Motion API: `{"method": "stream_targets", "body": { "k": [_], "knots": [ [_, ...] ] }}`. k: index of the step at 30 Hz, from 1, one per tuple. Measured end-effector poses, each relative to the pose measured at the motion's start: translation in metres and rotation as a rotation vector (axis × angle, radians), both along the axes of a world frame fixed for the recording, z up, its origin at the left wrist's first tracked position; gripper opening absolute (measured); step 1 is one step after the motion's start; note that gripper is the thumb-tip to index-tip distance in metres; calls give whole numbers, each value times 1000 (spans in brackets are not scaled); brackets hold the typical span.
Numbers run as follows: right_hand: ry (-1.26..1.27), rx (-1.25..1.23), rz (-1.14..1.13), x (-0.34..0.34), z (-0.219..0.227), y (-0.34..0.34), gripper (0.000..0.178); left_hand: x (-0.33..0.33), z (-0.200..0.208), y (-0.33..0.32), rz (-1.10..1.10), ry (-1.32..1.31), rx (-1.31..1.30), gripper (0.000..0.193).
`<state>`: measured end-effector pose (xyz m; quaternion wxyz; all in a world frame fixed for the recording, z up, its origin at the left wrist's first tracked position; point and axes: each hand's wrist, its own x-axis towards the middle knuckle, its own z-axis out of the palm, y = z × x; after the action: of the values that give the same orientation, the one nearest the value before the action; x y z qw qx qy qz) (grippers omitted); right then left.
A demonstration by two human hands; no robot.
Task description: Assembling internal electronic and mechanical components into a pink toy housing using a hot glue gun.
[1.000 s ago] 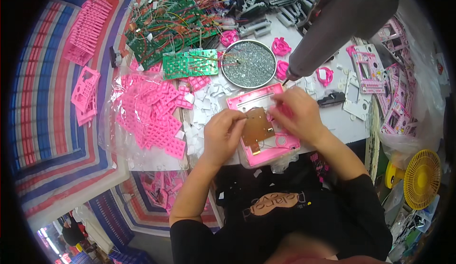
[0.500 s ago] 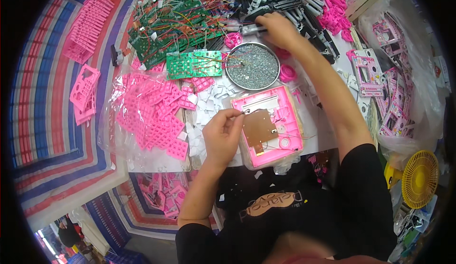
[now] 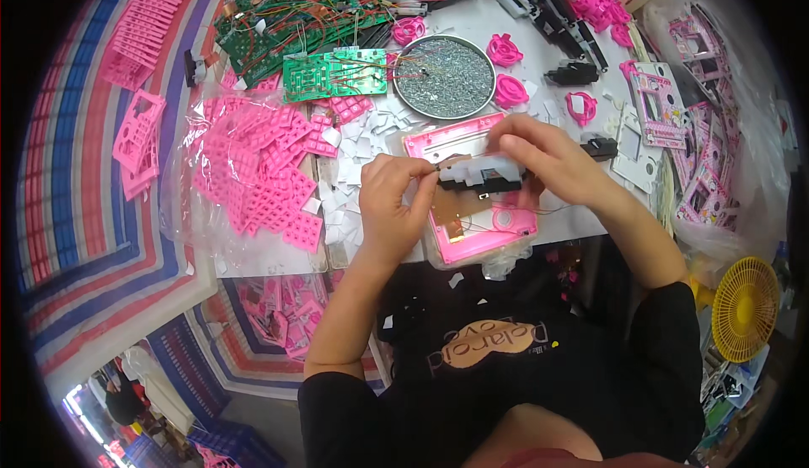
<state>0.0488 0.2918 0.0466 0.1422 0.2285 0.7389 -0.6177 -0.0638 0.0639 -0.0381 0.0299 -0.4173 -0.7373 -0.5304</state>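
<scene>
In front of me lies a pink plastic housing (image 3: 472, 247) with a brown circuit board (image 3: 455, 208) and thin wires in it. My right hand (image 3: 552, 160) grips a long black and grey plastic mechanism (image 3: 482, 175) and holds it above the board. At the mechanism's left end, my left hand (image 3: 394, 203) is closed in a pinch. What lies between its fingertips is too small to make out. Beyond the housing stands a round metal dish (image 3: 445, 76) full of small screws.
Green circuit boards with wires (image 3: 337, 74) are heaped at the far left, pink keypad pieces (image 3: 261, 165) nearer. White paper bits (image 3: 375, 135) lie beside the dish. Pink rings (image 3: 510, 90), black mechanisms (image 3: 560, 34) and printed panels (image 3: 657, 110) sit to the right, by a yellow fan (image 3: 745, 310).
My right hand has come back from the far pile with a black and grey mechanism, now over the housing. My left hand stays pinched near the board. The whole view has shifted slightly.
</scene>
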Motion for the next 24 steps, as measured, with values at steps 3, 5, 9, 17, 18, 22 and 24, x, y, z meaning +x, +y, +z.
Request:
{"method": "stream_targets", "body": {
  "k": [3, 5, 9, 17, 18, 22, 24],
  "knots": [
    [367, 651, 162, 12, 11, -11, 50, 0, 1, 0, -14, -10, -34, 10],
    [564, 877, 337, 14, 0, -6, 55, 0, 1, 1, -21, -18, -42, 10],
    [777, 834, 476, -3, -36, 16, 46, 0, 0, 1, 10, -114, -54, 11],
    [659, 912, 427, -14, -26, -9, 26, -12, -6, -10, -43, -387, -65, 9],
    [697, 943, 336, -12, -26, -16, 27, -14, -5, -10, -39, -356, -73, 9],
    [765, 821, 300, 3, -32, -11, 35, -19, 13, -5, -105, -296, -133, 9],
    [723, 722, 312, 9, -41, -6, 40, -27, 20, 1, -166, -283, -181, 9]
  ]
}}
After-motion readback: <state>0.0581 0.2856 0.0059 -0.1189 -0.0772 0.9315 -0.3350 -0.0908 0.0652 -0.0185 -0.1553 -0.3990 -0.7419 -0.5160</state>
